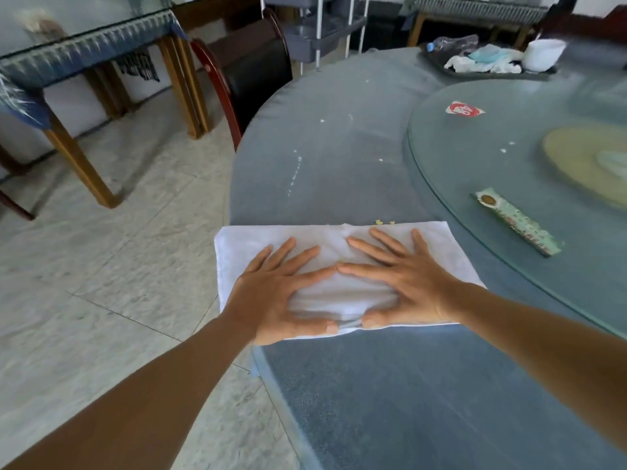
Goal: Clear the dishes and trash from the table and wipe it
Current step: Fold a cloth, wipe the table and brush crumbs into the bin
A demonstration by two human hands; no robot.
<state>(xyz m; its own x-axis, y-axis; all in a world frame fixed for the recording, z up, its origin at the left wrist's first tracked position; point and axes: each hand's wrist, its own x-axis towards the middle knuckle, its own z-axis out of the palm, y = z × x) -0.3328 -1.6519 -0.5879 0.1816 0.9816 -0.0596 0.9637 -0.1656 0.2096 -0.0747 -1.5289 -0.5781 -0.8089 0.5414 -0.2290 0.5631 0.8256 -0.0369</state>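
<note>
flat under both hands' splayed fingers (288, 256): white cloth (441, 242), table (339, 147) edge.

two bare forearms, no sleeves; left hand (271, 296), right hand (407, 283), ringless

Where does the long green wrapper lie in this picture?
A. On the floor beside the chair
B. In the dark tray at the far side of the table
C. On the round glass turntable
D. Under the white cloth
C. The long green wrapper lies flat on the glass turntable, near its edge, to the right of the white cloth that the left hand and right hand press flat.
</note>
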